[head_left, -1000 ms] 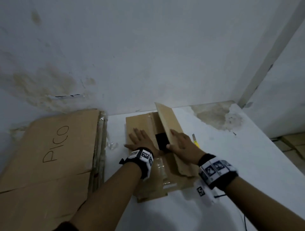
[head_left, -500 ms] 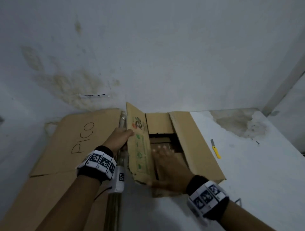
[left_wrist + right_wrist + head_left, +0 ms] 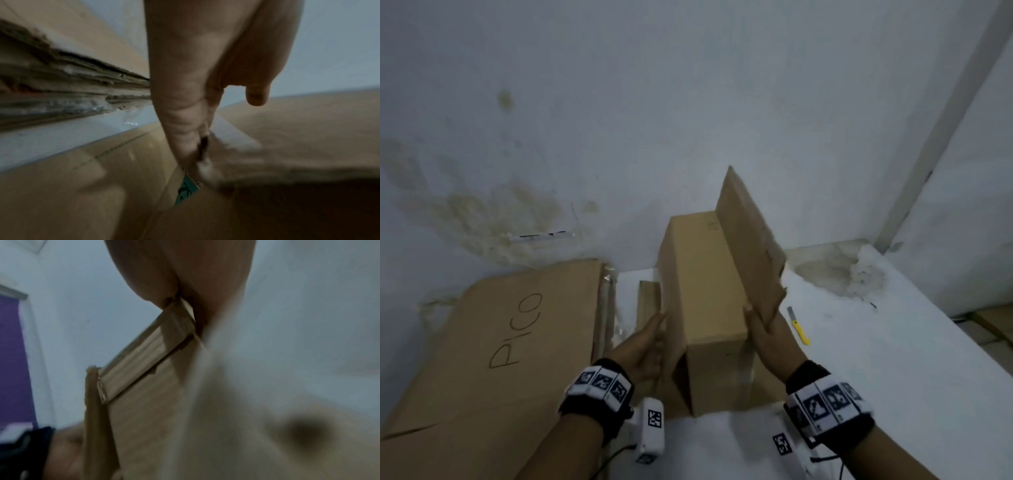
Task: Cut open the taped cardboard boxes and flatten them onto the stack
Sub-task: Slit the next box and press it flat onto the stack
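A pale wall [image 3: 688, 102], blotched with yellow-brown stains, is rising behind a white table [image 3: 893, 359] whose far corner is carrying a similar stain. A plain brown corrugated cardboard box [image 3: 705, 291] is standing on the table between the two hands, its matt top panel facing the camera and one long flap [image 3: 750, 246] sticking up on the right. The left hand [image 3: 643, 346] is gripping the box's left edge, fingers curled round a flap; the left wrist view is showing a teal printed label [image 3: 188, 191], too blurred to read. The right hand [image 3: 770, 329] is pinching the raised flap's lower edge between thumb and fingers. To the left, the stack of flattened cardboard [image 3: 493, 342] is lying against the wall, handwritten "PICO" on its top sheet. A yellow-handled utility knife [image 3: 798, 325] is lying on the table just right of the box.
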